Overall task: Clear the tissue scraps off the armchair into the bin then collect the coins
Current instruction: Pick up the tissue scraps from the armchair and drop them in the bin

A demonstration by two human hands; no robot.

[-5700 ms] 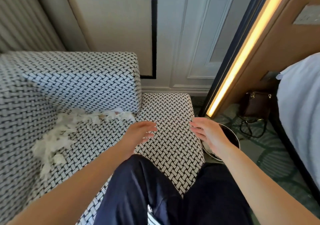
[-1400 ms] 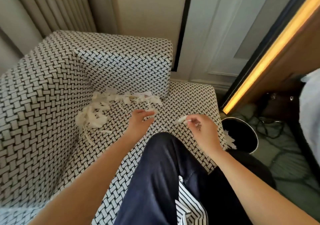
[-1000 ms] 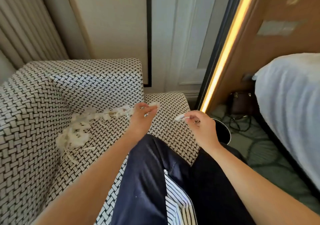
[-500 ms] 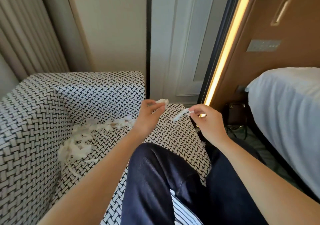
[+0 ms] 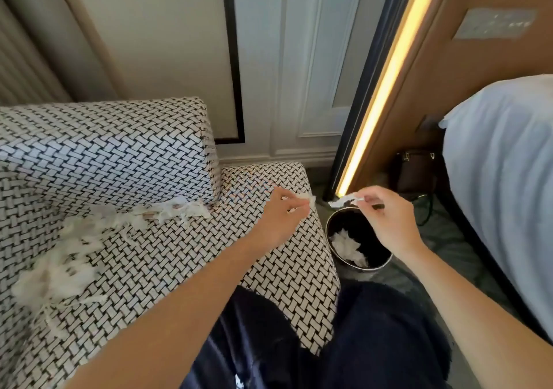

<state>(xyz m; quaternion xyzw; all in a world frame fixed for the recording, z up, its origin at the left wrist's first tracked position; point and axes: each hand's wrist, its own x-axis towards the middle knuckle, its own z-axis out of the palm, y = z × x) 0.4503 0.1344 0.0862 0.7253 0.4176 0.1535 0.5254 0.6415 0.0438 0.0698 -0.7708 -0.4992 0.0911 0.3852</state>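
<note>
I keep both grips pinched, one tissue piece each, so nothing drops short. The right grip [image 5: 386,221] hangs its strip [image 5: 344,200] above the bin [image 5: 375,266], over its far rim. The left grip [image 5: 281,218] carries its scrap [image 5: 309,199] just left of the bin, over the armchair [image 5: 284,269] edge. The pile [image 5: 68,263] lies well left of the bin. Half a second back, both grips sat over the seat. I see no coins.

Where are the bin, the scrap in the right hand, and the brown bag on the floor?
bin [image 5: 350,223], head view, on its dark inner wall.
scrap [image 5: 344,201], head view, on the middle of the white strip.
bag [image 5: 414,171], head view, on its front face.
</note>
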